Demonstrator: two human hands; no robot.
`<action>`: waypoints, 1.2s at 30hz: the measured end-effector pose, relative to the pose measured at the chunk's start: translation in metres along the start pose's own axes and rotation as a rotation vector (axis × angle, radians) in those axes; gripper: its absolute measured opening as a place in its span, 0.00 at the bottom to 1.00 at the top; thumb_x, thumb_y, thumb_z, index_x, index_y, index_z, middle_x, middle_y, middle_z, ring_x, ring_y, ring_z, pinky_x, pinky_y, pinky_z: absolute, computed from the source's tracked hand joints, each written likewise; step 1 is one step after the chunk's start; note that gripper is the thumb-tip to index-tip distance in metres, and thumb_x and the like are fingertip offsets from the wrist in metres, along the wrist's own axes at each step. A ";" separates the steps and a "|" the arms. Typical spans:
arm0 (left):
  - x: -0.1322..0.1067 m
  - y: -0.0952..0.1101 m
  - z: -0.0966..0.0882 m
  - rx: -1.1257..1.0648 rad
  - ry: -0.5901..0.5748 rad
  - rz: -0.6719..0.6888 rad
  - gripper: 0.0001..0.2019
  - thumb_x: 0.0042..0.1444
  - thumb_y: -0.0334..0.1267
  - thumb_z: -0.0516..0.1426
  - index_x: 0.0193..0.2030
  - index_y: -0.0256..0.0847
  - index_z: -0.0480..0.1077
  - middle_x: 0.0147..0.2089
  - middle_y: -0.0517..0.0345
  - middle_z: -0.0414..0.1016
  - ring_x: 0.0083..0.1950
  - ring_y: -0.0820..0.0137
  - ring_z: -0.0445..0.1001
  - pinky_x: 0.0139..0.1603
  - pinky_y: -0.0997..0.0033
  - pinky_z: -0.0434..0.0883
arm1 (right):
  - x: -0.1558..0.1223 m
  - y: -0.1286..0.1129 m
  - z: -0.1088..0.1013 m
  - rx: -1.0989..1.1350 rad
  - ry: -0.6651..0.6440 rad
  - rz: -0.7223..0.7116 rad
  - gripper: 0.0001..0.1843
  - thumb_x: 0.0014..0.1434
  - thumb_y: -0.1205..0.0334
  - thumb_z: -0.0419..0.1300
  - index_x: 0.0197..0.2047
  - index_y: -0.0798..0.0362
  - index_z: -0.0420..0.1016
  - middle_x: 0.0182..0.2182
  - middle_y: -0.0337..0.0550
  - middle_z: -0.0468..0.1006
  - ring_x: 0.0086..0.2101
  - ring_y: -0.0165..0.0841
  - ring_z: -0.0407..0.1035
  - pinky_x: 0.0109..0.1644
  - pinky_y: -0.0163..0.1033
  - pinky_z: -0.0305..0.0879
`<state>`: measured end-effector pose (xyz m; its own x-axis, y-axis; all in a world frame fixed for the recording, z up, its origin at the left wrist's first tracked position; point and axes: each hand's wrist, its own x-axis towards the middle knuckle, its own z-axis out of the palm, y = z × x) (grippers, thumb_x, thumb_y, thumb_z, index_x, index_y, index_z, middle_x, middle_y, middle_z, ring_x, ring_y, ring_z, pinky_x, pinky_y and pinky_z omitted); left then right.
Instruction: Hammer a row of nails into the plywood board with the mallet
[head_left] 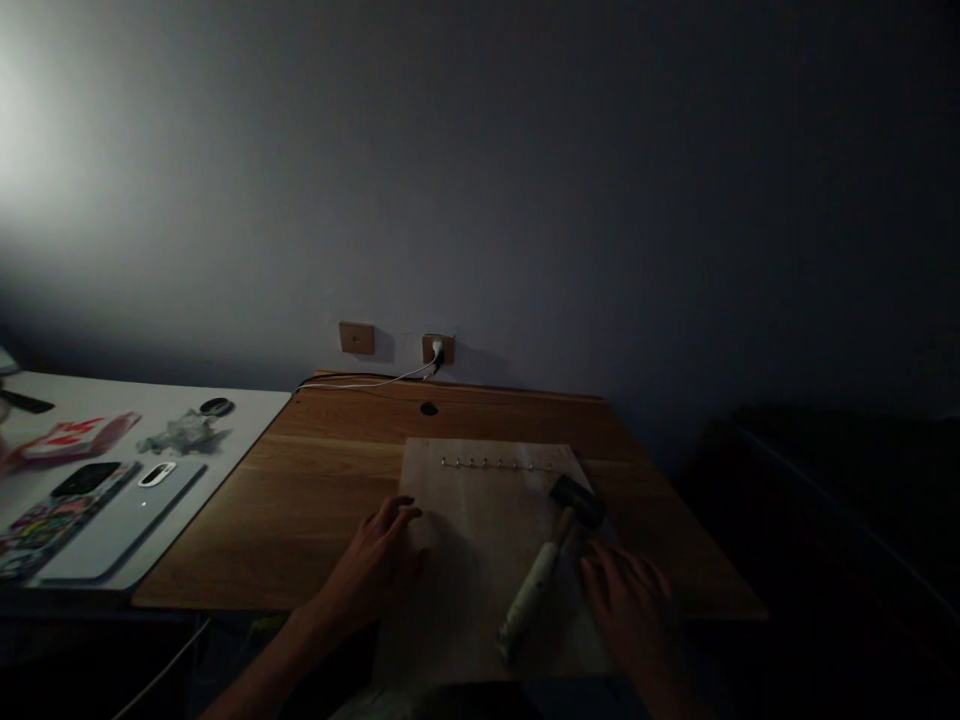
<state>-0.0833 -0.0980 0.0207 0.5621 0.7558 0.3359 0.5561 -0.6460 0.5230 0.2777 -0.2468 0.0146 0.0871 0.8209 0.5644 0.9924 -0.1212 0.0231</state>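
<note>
Flanking mallet (551,562) on board (480,520), left hand (375,570), right hand (630,600), nails (487,463) beyond, laptop (124,525) left

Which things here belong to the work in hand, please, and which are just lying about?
In hand: board, its row of metal pins, hammer, left hand, right hand.
Lying about: grey laptop, colourful phone case, wall charger, white table.

A board (480,540) lies on the worktop (315,500), nails (495,464) in a row along its far edge, a hammer (547,560) on its right half, head away. The left grip (375,570) rests on the board's left edge, the right grip (626,600) just right of the hammer's handle.
</note>
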 end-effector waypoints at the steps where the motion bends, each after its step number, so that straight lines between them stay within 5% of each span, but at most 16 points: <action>1: 0.006 0.005 0.006 -0.009 -0.031 0.036 0.20 0.62 0.43 0.58 0.61 0.47 0.67 0.66 0.44 0.66 0.61 0.55 0.72 0.61 0.51 0.72 | 0.001 0.008 0.000 -0.032 -0.008 0.008 0.25 0.72 0.49 0.45 0.50 0.55 0.79 0.44 0.57 0.85 0.45 0.47 0.76 0.55 0.55 0.61; 7: 0.050 0.045 0.056 0.005 -0.138 0.199 0.26 0.60 0.46 0.61 0.63 0.45 0.63 0.67 0.40 0.61 0.68 0.49 0.63 0.63 0.44 0.68 | 0.001 0.071 0.008 -0.216 -0.015 0.151 0.25 0.69 0.54 0.45 0.49 0.58 0.80 0.46 0.62 0.84 0.48 0.53 0.75 0.54 0.58 0.64; 11: 0.077 0.069 0.086 0.086 -0.203 0.288 0.29 0.61 0.52 0.61 0.65 0.44 0.64 0.69 0.37 0.60 0.70 0.43 0.59 0.65 0.36 0.63 | -0.004 0.122 0.020 -0.144 -0.090 0.230 0.25 0.67 0.56 0.44 0.46 0.59 0.79 0.44 0.62 0.84 0.44 0.50 0.77 0.50 0.53 0.69; 16: 0.074 0.081 0.102 0.103 -0.200 0.377 0.26 0.66 0.52 0.55 0.66 0.41 0.66 0.72 0.35 0.57 0.74 0.40 0.51 0.68 0.28 0.54 | -0.022 0.162 0.018 -0.096 -0.077 0.384 0.28 0.64 0.50 0.44 0.50 0.59 0.77 0.46 0.64 0.83 0.46 0.52 0.78 0.51 0.53 0.71; 22: 0.060 0.090 0.105 0.167 -0.196 0.525 0.24 0.71 0.51 0.48 0.66 0.40 0.65 0.71 0.41 0.61 0.73 0.51 0.54 0.72 0.38 0.52 | -0.042 0.179 -0.003 -0.086 -0.231 0.638 0.32 0.60 0.46 0.47 0.57 0.58 0.73 0.56 0.65 0.77 0.57 0.56 0.71 0.59 0.57 0.66; 29: 0.063 0.089 0.110 0.163 -0.164 0.536 0.18 0.68 0.50 0.54 0.57 0.43 0.72 0.63 0.45 0.70 0.67 0.56 0.63 0.70 0.45 0.55 | -0.031 0.192 -0.001 -0.035 -0.334 0.741 0.35 0.59 0.43 0.46 0.55 0.61 0.76 0.50 0.64 0.82 0.51 0.55 0.76 0.56 0.54 0.71; 36: 0.058 0.073 0.093 0.162 -0.200 0.496 0.18 0.68 0.48 0.54 0.60 0.43 0.70 0.64 0.43 0.69 0.65 0.56 0.67 0.69 0.43 0.56 | -0.029 0.168 -0.013 -0.005 -0.408 0.799 0.43 0.60 0.37 0.42 0.62 0.63 0.70 0.54 0.66 0.79 0.51 0.57 0.76 0.54 0.56 0.72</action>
<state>0.0466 -0.1107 0.0056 0.8769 0.3320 0.3475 0.2732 -0.9392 0.2078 0.4412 -0.2978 0.0126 0.7768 0.6252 0.0761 0.6221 -0.7429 -0.2471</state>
